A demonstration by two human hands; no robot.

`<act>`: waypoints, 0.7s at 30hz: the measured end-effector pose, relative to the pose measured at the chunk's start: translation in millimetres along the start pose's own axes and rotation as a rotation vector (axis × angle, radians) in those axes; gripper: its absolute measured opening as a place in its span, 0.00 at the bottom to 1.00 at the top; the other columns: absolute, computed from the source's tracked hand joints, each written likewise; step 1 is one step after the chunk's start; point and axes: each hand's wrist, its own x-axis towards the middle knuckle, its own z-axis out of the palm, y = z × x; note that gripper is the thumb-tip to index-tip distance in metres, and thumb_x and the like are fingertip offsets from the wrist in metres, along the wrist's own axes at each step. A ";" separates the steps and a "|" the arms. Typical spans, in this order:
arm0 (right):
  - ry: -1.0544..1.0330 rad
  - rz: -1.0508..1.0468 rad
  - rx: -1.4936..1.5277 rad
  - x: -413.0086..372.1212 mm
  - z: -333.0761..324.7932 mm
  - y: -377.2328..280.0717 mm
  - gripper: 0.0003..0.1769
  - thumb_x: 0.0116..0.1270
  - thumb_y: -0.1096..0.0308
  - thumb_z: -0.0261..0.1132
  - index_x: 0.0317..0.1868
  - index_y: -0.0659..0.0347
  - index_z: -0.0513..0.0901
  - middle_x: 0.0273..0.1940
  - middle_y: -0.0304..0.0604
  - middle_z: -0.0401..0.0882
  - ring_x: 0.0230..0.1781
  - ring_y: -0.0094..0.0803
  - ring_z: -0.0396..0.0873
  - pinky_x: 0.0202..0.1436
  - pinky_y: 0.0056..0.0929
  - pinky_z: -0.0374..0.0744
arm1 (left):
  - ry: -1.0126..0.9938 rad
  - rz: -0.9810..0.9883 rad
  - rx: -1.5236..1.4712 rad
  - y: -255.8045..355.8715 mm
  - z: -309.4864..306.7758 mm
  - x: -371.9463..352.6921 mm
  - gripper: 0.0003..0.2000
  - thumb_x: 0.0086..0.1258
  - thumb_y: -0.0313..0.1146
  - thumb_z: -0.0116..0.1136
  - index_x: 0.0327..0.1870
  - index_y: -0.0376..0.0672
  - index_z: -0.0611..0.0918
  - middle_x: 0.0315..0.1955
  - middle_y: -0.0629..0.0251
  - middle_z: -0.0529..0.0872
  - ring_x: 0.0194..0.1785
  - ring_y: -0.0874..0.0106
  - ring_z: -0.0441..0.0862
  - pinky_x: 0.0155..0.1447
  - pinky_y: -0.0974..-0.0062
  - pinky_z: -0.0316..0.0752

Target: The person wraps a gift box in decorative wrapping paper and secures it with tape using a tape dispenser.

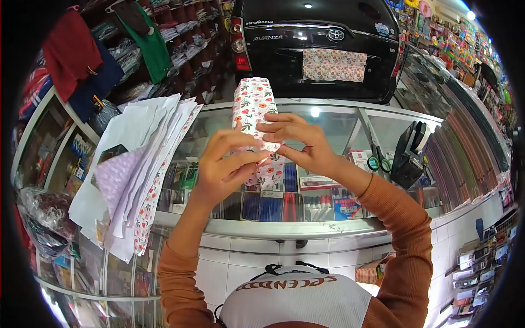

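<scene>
This is a shop, apparently selling stationery and clothing. Its desk (306, 227) is a glass-topped display case with packaged goods (345, 205) set out in rows under the glass. To the left, shelves (186, 68) hold folded garments in clear plastic, beside a hanging maroon garment (68, 46) and a green one (153, 52). Colourful merchandise (451, 35) crowds the far right wall, and small packets (473, 276) are displayed at lower right.
</scene>
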 end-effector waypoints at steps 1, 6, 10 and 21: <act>-0.001 0.000 0.005 0.2 0.6 0.4 0.14 0.56 0.78 0.67 0.45 0.61 0.83 0.54 0.41 0.82 0.64 0.43 0.71 0.65 0.39 0.72 | 0.005 0.019 -0.018 -3.9 1.0 -2.7 0.15 0.43 0.24 0.73 0.35 0.46 0.87 0.35 0.69 0.84 0.42 0.69 0.79 0.62 0.62 0.75; -0.011 0.008 0.019 0.0 2.1 0.6 0.14 0.56 0.78 0.67 0.45 0.61 0.83 0.55 0.41 0.82 0.65 0.44 0.71 0.65 0.39 0.72 | 0.002 0.041 0.019 -10.5 -10.9 -4.7 0.18 0.44 0.30 0.75 0.40 0.47 0.87 0.38 0.71 0.85 0.46 0.70 0.79 0.69 0.53 0.64; -0.026 0.016 0.012 0.1 -0.7 -1.4 0.14 0.56 0.77 0.67 0.44 0.60 0.83 0.55 0.40 0.82 0.65 0.43 0.70 0.64 0.39 0.73 | 0.001 -0.156 0.077 -15.8 -21.3 -0.5 0.34 0.39 0.39 0.79 0.53 0.44 0.81 0.43 0.69 0.84 0.54 0.64 0.78 0.73 0.51 0.56; -0.013 -0.018 -0.130 6.1 8.7 -18.6 0.13 0.56 0.76 0.68 0.44 0.57 0.82 0.48 0.38 0.81 0.56 0.41 0.74 0.59 0.38 0.69 | -0.077 -0.269 -0.301 -26.5 -6.6 -9.2 0.19 0.43 0.15 0.64 0.39 0.43 0.89 0.37 0.64 0.89 0.47 0.67 0.85 0.63 0.65 0.74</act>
